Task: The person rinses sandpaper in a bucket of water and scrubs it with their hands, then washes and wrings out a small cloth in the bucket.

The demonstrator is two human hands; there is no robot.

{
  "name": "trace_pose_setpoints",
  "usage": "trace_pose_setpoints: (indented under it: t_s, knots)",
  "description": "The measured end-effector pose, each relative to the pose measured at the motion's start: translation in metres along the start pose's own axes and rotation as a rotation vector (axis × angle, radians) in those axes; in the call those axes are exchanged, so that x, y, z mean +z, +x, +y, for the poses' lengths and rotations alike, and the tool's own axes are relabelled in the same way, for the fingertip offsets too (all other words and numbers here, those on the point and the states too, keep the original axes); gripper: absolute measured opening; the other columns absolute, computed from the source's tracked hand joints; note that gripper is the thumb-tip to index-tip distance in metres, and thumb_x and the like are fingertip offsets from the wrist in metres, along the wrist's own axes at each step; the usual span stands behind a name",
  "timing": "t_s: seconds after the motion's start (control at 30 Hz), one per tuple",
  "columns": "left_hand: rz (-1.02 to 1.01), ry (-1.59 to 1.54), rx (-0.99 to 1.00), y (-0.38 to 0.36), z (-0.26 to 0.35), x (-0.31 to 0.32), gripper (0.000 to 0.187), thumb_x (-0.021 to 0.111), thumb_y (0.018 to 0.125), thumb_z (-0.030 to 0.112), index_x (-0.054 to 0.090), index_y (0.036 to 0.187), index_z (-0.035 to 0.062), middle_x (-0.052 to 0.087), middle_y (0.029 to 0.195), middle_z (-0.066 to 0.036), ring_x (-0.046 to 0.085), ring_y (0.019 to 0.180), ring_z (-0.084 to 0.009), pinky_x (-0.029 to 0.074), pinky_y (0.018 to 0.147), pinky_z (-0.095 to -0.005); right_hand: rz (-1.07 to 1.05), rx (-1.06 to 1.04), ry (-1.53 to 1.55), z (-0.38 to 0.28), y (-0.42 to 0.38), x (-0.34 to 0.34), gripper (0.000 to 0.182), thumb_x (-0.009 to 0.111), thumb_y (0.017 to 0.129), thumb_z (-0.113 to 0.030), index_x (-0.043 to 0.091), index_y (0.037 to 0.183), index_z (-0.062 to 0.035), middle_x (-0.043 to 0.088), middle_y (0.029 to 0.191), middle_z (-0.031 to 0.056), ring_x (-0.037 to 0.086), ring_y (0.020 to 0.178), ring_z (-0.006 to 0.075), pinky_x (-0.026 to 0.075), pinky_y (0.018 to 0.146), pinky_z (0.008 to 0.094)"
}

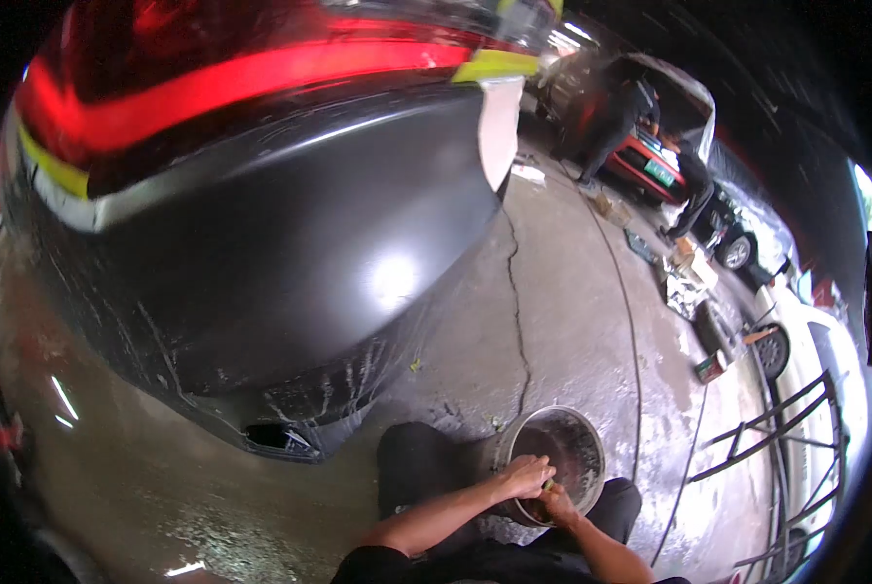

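A round bucket (597, 440) with murky contents stands between the person's knees. Over its opening, my left hand (526, 476) is closed, its fingers together near a small greenish thing (548, 484). My right hand (559, 503) is closed around that same thing, just beside the left one. What the thing is cannot be made out. To the upper left is a dark bumper (290, 234) with wet streaks on its lower part. Above it runs a red tail light (251, 83), with yellow tape (495, 65) at its edge.
The floor (582, 292) is wet and cracked. Two people (616, 122) lean at a red car (640, 167) farther back. Boxes (694, 263), a can (710, 367), a metal frame (777, 428) and a white car (830, 370) are on the right.
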State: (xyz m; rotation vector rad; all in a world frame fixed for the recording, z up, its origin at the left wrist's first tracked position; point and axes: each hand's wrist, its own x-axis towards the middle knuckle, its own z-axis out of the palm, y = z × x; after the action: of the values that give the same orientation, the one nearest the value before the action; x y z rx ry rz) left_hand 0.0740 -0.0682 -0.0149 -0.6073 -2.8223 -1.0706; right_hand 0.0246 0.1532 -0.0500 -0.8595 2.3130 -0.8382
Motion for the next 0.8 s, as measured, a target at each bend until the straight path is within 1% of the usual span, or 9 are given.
trace_pose_setpoints:
  t_s: [0.07, 0.17, 0.27, 0.3, 0.4, 0.5, 0.53, 0.7, 0.8]
  knots:
    - [-0.014, -0.031, -0.063, -0.002, 0.008, -0.010, 0.028, 0.064, 0.084, 0.006, 0.066, 0.112, 0.0043, 0.063, 0.112, -0.020, 0.065, 0.103, -0.0450, 0.055, 0.086, -0.0530, 0.056, -0.153, -0.023, 0.003, 0.006, 0.006, 0.026, 0.064, 0.092, -0.016, 0.068, 0.115, -0.0040, 0.070, 0.100, 0.0071, 0.070, 0.091, 0.0205, 0.059, 0.075, 0.0381]
    - [0.033, -0.077, -0.062, -0.002, 0.009, -0.009, 0.044, 0.061, 0.085, 0.002, 0.064, 0.129, 0.0050, 0.057, 0.126, -0.021, 0.060, 0.114, -0.0443, 0.054, 0.093, -0.0523, 0.106, 0.198, 0.424, -0.036, 0.005, 0.000, 0.028, 0.063, 0.091, -0.017, 0.064, 0.116, -0.0050, 0.070, 0.096, 0.0075, 0.069, 0.083, 0.0195, 0.058, 0.063, 0.0372]
    - [0.085, -0.049, -0.040, -0.002, 0.012, -0.010, 0.052, 0.062, 0.084, 0.002, 0.061, 0.135, 0.0058, 0.053, 0.139, -0.022, 0.059, 0.117, -0.0448, 0.054, 0.095, -0.0504, 0.128, 0.371, 0.661, -0.060, 0.004, -0.011, 0.025, 0.063, 0.090, -0.015, 0.063, 0.113, -0.0062, 0.070, 0.090, 0.0079, 0.067, 0.073, 0.0192, 0.054, 0.053, 0.0349]
    - [0.029, -0.023, -0.076, 0.000, 0.011, -0.008, 0.059, 0.065, 0.081, 0.000, 0.058, 0.139, 0.0062, 0.047, 0.148, -0.023, 0.058, 0.120, -0.0453, 0.055, 0.097, -0.0495, 0.079, 0.367, 0.653, -0.062, 0.004, -0.013, 0.023, 0.064, 0.089, -0.015, 0.063, 0.111, -0.0063, 0.069, 0.085, 0.0082, 0.067, 0.066, 0.0198, 0.053, 0.052, 0.0345]
    - [-0.054, 0.051, -0.099, -0.003, 0.023, -0.023, 0.066, 0.068, 0.078, -0.001, 0.055, 0.143, 0.0069, 0.045, 0.151, -0.023, 0.056, 0.123, -0.0454, 0.055, 0.096, -0.0499, -0.005, 0.297, 0.629, -0.067, 0.007, -0.021, 0.022, 0.063, 0.090, -0.016, 0.064, 0.109, -0.0053, 0.069, 0.083, 0.0077, 0.067, 0.064, 0.0200, 0.053, 0.052, 0.0345]
    - [-0.070, 0.118, -0.126, -0.001, 0.025, -0.020, 0.080, 0.071, 0.077, -0.001, 0.046, 0.151, 0.0104, 0.037, 0.157, -0.023, 0.049, 0.132, -0.0467, 0.055, 0.098, -0.0526, -0.003, 0.145, 0.742, -0.020, 0.024, -0.014, 0.027, 0.061, 0.089, -0.024, 0.065, 0.108, -0.0055, 0.067, 0.080, 0.0060, 0.062, 0.061, 0.0167, 0.050, 0.051, 0.0306]
    - [-0.060, 0.136, -0.136, 0.000, 0.025, -0.020, 0.082, 0.071, 0.077, -0.001, 0.044, 0.153, 0.0112, 0.035, 0.158, -0.023, 0.048, 0.134, -0.0471, 0.054, 0.099, -0.0531, -0.001, 0.210, 0.781, -0.042, 0.019, -0.023, 0.025, 0.061, 0.087, -0.023, 0.066, 0.102, -0.0033, 0.068, 0.081, 0.0081, 0.062, 0.061, 0.0174, 0.050, 0.052, 0.0319]
    - [-0.075, 0.166, -0.200, 0.001, 0.030, -0.016, 0.082, 0.065, 0.084, 0.001, 0.034, 0.159, 0.0113, 0.026, 0.163, -0.026, 0.035, 0.146, -0.0486, 0.041, 0.114, -0.0555, -0.091, 0.247, 0.766, -0.074, 0.011, -0.040, 0.024, 0.064, 0.082, -0.019, 0.066, 0.098, -0.0016, 0.067, 0.082, 0.0095, 0.062, 0.063, 0.0163, 0.047, 0.052, 0.0319]
    - [-0.050, 0.227, -0.142, -0.010, 0.034, -0.025, 0.079, 0.064, 0.086, 0.002, 0.034, 0.159, 0.0081, 0.026, 0.163, -0.027, 0.031, 0.149, -0.0482, 0.033, 0.119, -0.0560, -0.139, 0.206, 0.578, -0.068, 0.012, -0.030, 0.028, 0.066, 0.081, -0.018, 0.064, 0.101, 0.0016, 0.070, 0.086, 0.0153, 0.069, 0.072, 0.0254, 0.053, 0.062, 0.0376]
